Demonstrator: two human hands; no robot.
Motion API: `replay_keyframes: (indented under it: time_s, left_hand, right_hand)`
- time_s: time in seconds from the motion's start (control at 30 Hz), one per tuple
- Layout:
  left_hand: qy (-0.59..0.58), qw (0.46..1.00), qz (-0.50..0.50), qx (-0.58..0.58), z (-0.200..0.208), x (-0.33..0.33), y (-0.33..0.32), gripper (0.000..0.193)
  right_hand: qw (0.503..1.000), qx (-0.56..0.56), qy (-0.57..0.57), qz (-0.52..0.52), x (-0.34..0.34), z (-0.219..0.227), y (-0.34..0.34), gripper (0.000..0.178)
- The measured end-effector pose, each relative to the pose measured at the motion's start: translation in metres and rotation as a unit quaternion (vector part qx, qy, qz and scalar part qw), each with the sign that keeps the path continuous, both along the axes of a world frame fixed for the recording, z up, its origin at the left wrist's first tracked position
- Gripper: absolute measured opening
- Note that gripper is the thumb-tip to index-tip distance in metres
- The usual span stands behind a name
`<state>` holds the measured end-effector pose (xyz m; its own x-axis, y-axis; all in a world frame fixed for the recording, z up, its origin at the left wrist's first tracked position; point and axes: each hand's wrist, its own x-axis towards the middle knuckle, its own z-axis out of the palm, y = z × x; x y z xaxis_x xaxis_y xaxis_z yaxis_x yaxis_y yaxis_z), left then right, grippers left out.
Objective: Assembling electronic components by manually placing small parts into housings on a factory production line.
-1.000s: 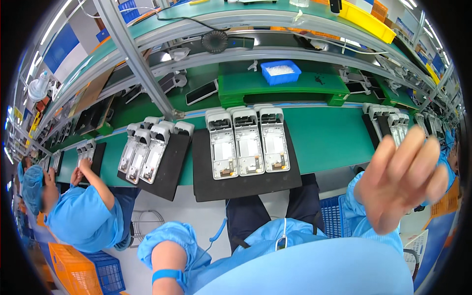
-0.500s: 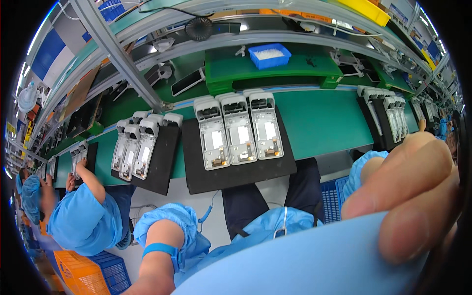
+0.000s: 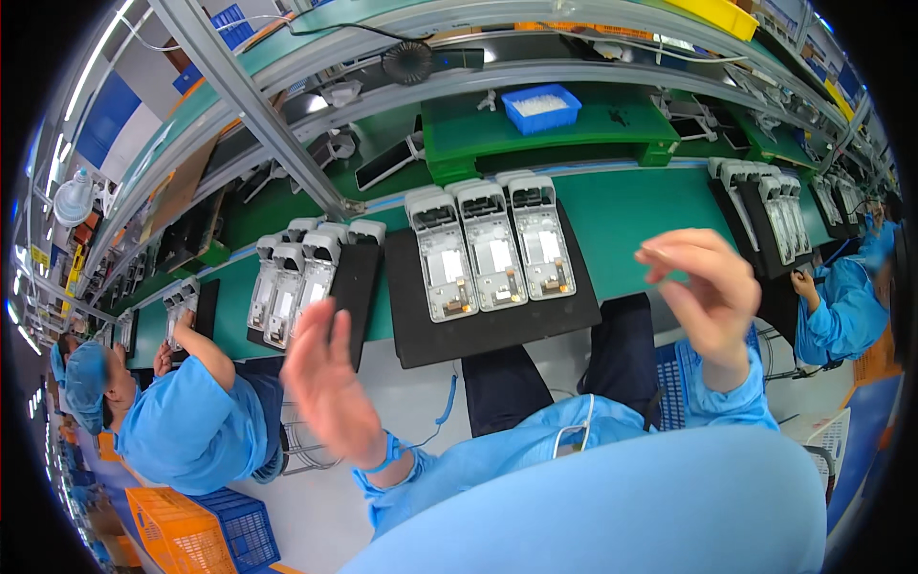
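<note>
Centre of the frame, smooth pale-grey plastic-looking housings (image 3: 493, 251), faintly shiny inside, on a matt black foam-like mat (image 3: 497, 328). The green bench (image 3: 617, 210) looks smooth, softly sheened. Upper left, a satin metal post (image 3: 253, 105); lower middle, a wrinkled blue cloth gown (image 3: 512, 438).

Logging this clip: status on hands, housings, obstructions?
Left hand midair, open, empty; right hand midair, half-curled, empty. Three housings on mat, untouched. Nothing seen blocking them.

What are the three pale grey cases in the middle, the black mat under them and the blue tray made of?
Grey cases: probably hard plastic, smooth with rounded corners; metal is possible. Black mat: perhaps foam or rubber, as it looks dull. Blue tray: likely plastic, from its even, bright colour.
</note>
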<state>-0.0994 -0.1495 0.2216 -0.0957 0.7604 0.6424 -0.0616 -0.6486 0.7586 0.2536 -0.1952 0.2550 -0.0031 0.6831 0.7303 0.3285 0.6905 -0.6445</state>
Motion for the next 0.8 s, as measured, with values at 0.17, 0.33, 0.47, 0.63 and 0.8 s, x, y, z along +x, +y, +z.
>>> replay_keyframes:
  time_s: [0.17, 0.33, 0.47, 0.63, 0.8]
  left_hand:
    - [0.07, 0.956, -0.006, -0.285, -0.116, -0.053, 0.05, 0.044]
    - [0.064, 0.942, -0.055, -0.325, -0.155, -0.059, 0.09, 0.049]
    - [0.154, 0.928, 0.007, -0.339, -0.142, -0.043, 0.095, 0.05]
    - [0.075, 0.922, -0.019, -0.378, -0.149, -0.044, 0.095, 0.051]
    - [0.166, 0.923, -0.001, -0.348, -0.147, -0.033, 0.101, 0.052]
  right_hand:
    - [0.96, -0.27, 0.062, -0.031, 0.019, -0.119, 0.024, 0.047]
    - [0.933, -0.344, 0.057, -0.083, 0.003, -0.207, 0.04, 0.056]
    - [0.944, -0.325, -0.003, -0.058, -0.016, -0.212, 0.048, 0.067]
    - [0.932, -0.363, 0.012, 0.009, -0.004, -0.211, 0.043, 0.073]
    - [0.95, -0.305, 0.036, -0.058, -0.012, -0.225, 0.038, 0.079]
